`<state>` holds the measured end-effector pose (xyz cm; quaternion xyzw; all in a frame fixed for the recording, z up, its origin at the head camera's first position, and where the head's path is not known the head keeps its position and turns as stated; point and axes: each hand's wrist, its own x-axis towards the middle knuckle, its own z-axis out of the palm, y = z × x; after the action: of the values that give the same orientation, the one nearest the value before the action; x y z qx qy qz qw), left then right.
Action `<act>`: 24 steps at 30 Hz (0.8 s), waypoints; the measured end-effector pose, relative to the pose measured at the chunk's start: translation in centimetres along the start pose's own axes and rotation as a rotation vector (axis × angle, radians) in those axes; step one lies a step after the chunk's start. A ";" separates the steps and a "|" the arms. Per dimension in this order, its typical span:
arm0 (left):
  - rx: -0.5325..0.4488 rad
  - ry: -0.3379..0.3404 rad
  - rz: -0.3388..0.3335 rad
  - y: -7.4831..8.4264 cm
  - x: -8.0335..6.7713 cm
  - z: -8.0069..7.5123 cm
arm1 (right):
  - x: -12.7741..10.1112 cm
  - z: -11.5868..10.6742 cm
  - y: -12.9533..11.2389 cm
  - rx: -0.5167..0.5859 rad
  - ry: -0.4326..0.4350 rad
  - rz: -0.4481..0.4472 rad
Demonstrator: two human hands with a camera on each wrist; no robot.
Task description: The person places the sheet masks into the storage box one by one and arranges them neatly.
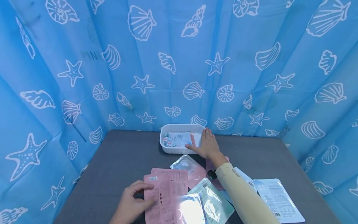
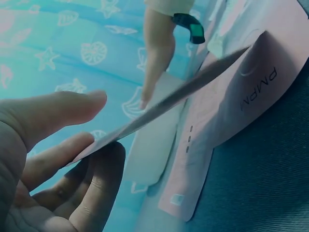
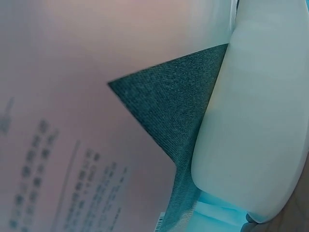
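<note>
My left hand (image 1: 134, 199) pinches the left edge of a pink sachet (image 1: 166, 194) at the table's near side. In the left wrist view the sachet's edge (image 2: 169, 99) is raised off the table, between the thumb above and the fingers (image 2: 99, 179) below. My right hand (image 1: 206, 143) reaches forward with straight fingers and lies flat over the right end of a white tray (image 1: 167, 148). Its thumb is at a white and blue sachet (image 1: 176, 139) lying in the tray. The right wrist view shows only the tray's wall (image 3: 256, 121) and a pink sachet (image 3: 58, 121) close up.
Several more sachets lie overlapping on the grey table (image 1: 117, 161): a silver one (image 1: 183, 161), a clear teal one (image 1: 213, 200), a white one (image 1: 277, 199), a second pink one (image 1: 195, 175). A blue curtain with shell prints (image 1: 179, 62) closes in the back and both sides.
</note>
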<state>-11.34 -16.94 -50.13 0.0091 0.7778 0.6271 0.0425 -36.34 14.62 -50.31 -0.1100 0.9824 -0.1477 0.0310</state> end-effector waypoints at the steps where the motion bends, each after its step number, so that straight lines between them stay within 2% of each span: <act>1: 0.001 0.022 0.009 0.2 0.0 0.0 | 0.0 0.0 0.0 0.003 0.001 -0.002; 10: -0.035 0.169 0.049 1.0 0.0 0.3 | -0.5 0.2 0.1 0.009 0.009 -0.003; 17: 0.023 0.310 0.134 1.7 0.9 0.1 | -0.4 0.5 0.3 0.015 0.010 -0.002; 24: 0.094 0.395 0.124 2.8 1.9 -0.2 | -0.1 0.4 0.3 0.010 0.013 -0.001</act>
<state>-13.37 -16.38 -47.44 -0.0643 0.7973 0.5812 -0.1498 -36.26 14.82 -50.80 -0.1094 0.9818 -0.1533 0.0252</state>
